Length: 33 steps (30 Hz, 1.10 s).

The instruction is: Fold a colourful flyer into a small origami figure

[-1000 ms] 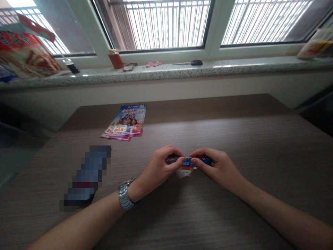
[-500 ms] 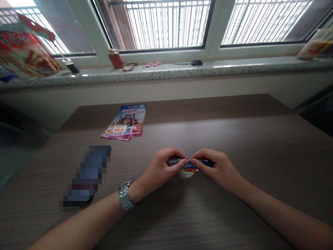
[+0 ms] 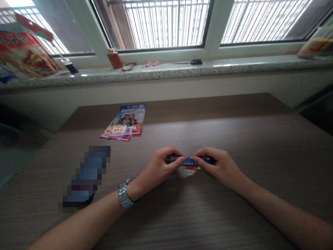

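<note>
Left hand (image 3: 163,162) and right hand (image 3: 220,164) slid slightly apart | both pinching folded leaflet (image 3: 189,163) | away from desk (image 3: 260,146) far edge | more fold seems pressed

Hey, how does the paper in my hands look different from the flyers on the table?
The paper looks folded into a narrow strip, while the flyers lie flat, open to view. The paper is held between the left hand and right hand; the flyers are untouched, slightly fanned. Both are colorfully printed, with blue showing.
</note>
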Motion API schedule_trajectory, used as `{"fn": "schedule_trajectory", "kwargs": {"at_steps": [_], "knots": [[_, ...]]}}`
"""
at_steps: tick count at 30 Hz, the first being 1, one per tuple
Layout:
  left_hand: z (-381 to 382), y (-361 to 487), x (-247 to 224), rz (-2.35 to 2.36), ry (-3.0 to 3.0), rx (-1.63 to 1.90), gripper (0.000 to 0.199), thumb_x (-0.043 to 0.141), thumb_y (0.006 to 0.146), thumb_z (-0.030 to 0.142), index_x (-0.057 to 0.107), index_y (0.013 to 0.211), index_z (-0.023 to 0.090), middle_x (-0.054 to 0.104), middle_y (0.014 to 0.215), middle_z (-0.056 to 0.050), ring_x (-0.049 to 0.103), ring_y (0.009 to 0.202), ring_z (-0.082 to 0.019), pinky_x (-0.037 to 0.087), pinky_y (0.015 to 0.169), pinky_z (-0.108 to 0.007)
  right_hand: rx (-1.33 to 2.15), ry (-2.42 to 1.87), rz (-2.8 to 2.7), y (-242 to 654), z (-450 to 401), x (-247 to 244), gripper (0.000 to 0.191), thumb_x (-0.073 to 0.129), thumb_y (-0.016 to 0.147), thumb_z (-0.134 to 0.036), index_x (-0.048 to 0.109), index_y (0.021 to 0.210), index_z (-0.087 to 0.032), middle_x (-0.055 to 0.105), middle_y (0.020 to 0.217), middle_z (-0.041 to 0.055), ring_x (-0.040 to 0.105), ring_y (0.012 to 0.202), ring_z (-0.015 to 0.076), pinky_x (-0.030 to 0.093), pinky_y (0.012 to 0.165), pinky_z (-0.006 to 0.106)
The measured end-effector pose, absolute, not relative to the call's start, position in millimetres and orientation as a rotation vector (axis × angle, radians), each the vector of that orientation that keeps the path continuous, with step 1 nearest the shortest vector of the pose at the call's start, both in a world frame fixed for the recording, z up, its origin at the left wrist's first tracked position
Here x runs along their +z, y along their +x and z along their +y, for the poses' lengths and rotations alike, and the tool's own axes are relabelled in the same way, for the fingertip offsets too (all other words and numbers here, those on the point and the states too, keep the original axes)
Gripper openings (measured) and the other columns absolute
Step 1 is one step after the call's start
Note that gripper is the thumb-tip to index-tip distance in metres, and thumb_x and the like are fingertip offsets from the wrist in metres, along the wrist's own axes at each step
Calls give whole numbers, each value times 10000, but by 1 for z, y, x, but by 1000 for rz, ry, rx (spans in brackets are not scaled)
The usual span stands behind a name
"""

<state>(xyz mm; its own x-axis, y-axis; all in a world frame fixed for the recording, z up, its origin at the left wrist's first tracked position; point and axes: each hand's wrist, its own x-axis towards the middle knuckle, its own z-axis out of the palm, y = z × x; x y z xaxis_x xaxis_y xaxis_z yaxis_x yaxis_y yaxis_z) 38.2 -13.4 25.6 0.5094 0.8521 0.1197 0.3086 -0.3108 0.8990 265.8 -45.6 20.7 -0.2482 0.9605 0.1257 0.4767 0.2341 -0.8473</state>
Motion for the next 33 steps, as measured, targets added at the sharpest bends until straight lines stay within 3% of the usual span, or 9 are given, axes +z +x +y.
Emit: {"fn": "schedule_trajectory", "kwargs": {"at_steps": [15,33], "knots": [[-14,40,29,980,1863,788,153,694,925,269,738,838,151,702,826,-10,597,751,-121,441,710,-211,930,-1325,-1842,264,-47,20,126,645,939,-300,731,903,-215,751,858,6,683,805,169,489,731,268],[-7,36,22,952,1783,790,216,703,922,361,783,924,160,734,902,-51,657,827,-153,489,738,-235,932,-1344,-1842,270,-42,23,182,645,939,-349,752,880,-213,769,855,18,694,795,183,497,727,282]]}}
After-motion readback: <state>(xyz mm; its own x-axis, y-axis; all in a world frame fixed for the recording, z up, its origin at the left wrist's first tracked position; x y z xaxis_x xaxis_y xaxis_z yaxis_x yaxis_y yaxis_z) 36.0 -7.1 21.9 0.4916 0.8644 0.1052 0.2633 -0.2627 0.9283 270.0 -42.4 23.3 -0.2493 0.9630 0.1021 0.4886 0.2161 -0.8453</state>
